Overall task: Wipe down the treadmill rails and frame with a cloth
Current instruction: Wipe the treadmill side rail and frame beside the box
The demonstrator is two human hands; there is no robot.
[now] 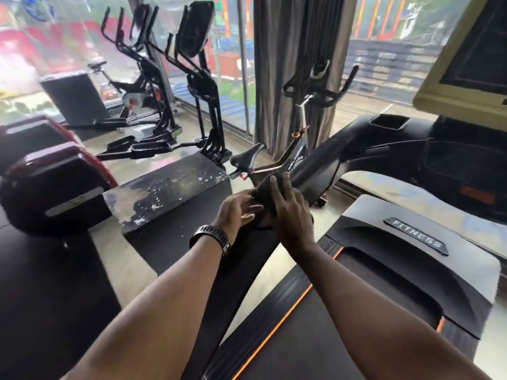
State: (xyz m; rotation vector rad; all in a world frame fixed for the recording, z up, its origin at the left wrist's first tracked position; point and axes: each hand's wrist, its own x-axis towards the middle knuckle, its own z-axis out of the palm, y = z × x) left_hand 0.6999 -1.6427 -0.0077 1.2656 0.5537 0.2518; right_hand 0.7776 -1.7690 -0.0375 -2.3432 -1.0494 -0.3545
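Note:
The treadmill's left handrail [310, 171] is a thick black bar running from the console down toward me. A dark cloth [264, 193] is bunched over the rail at mid-frame. My right hand [288, 212] lies over the cloth, fingers curled round it and the rail. My left hand [237, 212], a black watch on its wrist, touches the cloth's left side with its fingers bent against it. The rail's lower support [241, 275] drops beneath my forearms. The treadmill belt [315, 338] with its orange stripe and the motor cover marked FITNESS [417, 237] lie to the right.
A scuffed black box [170, 193] stands just left of the rail. A spin bike [301, 111] sits behind the rail by a grey curtain. Ellipticals [170, 86] stand at the back left by the window. A dark red machine [52, 182] is at far left. The console screen [472, 56] is upper right.

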